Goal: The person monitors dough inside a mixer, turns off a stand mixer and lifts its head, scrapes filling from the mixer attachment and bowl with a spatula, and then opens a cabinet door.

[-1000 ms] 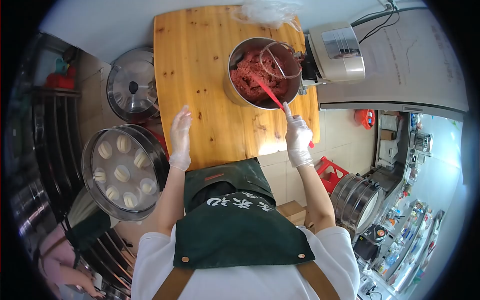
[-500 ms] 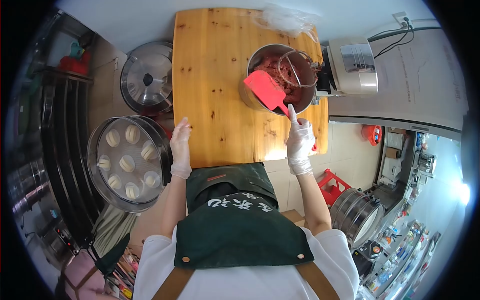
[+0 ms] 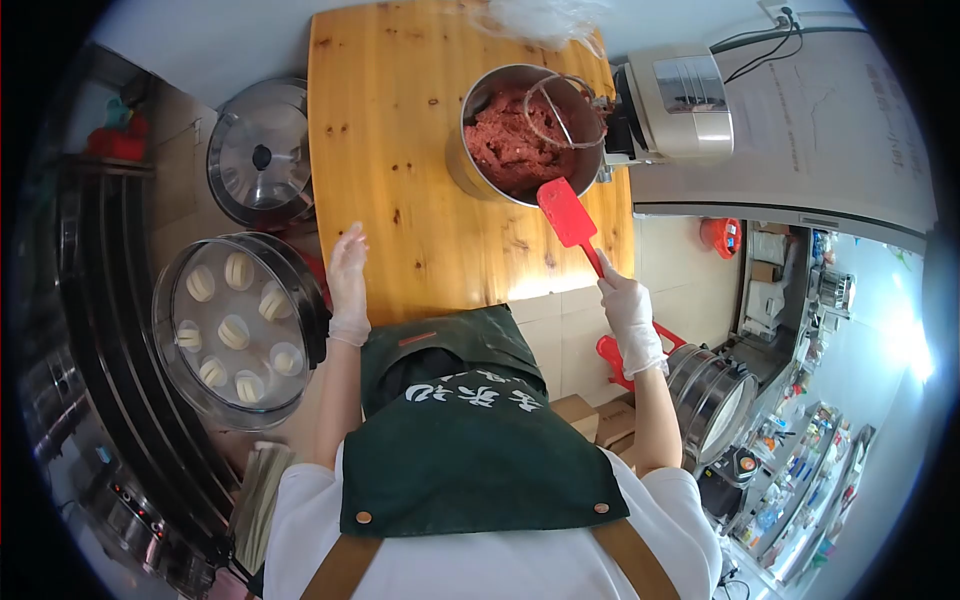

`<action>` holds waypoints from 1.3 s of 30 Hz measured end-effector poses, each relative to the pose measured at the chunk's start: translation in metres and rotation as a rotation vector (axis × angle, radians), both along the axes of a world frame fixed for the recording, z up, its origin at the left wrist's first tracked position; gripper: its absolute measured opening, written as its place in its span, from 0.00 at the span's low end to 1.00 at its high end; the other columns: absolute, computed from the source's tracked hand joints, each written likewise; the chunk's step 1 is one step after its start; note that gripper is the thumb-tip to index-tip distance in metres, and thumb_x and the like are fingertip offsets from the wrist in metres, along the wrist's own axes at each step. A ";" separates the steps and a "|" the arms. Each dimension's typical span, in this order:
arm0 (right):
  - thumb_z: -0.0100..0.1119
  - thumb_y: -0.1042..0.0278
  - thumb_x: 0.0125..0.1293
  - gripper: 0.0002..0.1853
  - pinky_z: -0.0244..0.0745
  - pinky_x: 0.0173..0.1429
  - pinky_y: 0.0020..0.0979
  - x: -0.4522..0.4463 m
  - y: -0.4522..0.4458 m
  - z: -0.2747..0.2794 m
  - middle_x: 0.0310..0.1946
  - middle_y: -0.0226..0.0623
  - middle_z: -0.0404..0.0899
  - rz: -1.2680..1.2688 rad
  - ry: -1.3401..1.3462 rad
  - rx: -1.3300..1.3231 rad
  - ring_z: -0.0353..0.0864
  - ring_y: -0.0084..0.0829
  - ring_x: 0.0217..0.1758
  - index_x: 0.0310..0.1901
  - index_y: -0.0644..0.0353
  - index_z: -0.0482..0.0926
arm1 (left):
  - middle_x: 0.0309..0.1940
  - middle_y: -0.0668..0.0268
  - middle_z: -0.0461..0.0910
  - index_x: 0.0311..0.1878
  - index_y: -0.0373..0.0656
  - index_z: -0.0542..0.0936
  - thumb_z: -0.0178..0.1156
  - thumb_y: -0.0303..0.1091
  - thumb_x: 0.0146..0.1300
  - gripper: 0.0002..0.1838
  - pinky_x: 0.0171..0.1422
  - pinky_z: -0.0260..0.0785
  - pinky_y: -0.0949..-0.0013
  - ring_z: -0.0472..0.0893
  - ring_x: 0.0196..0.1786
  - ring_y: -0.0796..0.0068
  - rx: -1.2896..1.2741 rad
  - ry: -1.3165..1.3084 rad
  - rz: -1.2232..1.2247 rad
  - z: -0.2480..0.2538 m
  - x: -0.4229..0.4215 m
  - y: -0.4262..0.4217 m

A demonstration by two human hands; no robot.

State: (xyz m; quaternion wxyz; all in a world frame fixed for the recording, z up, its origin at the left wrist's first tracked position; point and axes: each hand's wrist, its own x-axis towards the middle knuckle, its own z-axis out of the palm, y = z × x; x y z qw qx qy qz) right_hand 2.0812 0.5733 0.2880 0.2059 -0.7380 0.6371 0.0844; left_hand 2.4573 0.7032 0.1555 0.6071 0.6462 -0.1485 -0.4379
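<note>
My right hand (image 3: pixel 627 305), in a clear glove, is closed round the handle of a red spatula (image 3: pixel 566 213). The spatula's blade points up and left, at the near rim of a metal mixing bowl (image 3: pixel 468 170). Reddish minced meat (image 3: pixel 510 140) lies in the bowl, and a wire whisk attachment (image 3: pixel 562 112) of the stand mixer (image 3: pixel 685 105) hangs over it. My left hand (image 3: pixel 349 275), gloved too, is held by the table's left edge with fingers stretched out and nothing in it.
The wooden table (image 3: pixel 390 130) carries the bowl and a crumpled plastic bag (image 3: pixel 545 20). At left, a round steamer (image 3: pixel 165 330) holds several pale buns; a metal lid (image 3: pixel 258 120) is behind it. Stacked steamers (image 3: pixel 705 385) and cardboard boxes (image 3: pixel 575 412) are at lower right.
My right hand has drawn the spatula down and right, from over the meat to the bowl's near rim. The whole view has shifted slightly. My left hand stays empty by the table edge.
</note>
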 end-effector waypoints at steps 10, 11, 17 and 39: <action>0.61 0.71 0.60 0.31 0.76 0.31 0.37 -0.005 -0.005 0.074 0.24 0.38 0.78 0.264 0.163 -0.346 0.80 0.40 0.24 0.66 0.35 0.73 | 0.55 0.66 0.78 0.63 0.39 0.76 0.54 0.42 0.72 0.22 0.62 0.65 0.71 0.76 0.55 0.76 0.037 0.006 0.030 -0.009 0.005 0.005; 0.60 0.73 0.58 0.32 0.76 0.31 0.36 0.007 -0.011 0.070 0.25 0.36 0.77 0.302 0.228 -0.435 0.79 0.38 0.25 0.66 0.36 0.73 | 0.55 0.65 0.78 0.63 0.39 0.76 0.54 0.42 0.72 0.22 0.62 0.65 0.71 0.76 0.55 0.76 0.010 0.001 0.039 -0.015 0.005 0.007; 0.54 0.82 0.54 0.40 0.78 0.34 0.34 0.044 -0.012 -0.012 0.35 0.32 0.73 0.437 0.382 -0.598 0.78 0.35 0.36 0.69 0.37 0.69 | 0.58 0.66 0.77 0.62 0.38 0.75 0.53 0.33 0.71 0.19 0.64 0.65 0.72 0.76 0.58 0.75 0.025 0.035 0.061 -0.002 0.002 0.007; 0.51 0.73 0.65 0.29 0.75 0.32 0.40 0.055 -0.078 0.088 0.28 0.41 0.79 0.266 0.358 -0.047 0.82 0.43 0.29 0.67 0.38 0.69 | 0.61 0.59 0.74 0.66 0.36 0.72 0.47 0.38 0.75 0.22 0.70 0.60 0.66 0.72 0.63 0.69 0.062 -0.011 -0.008 0.004 -0.012 0.022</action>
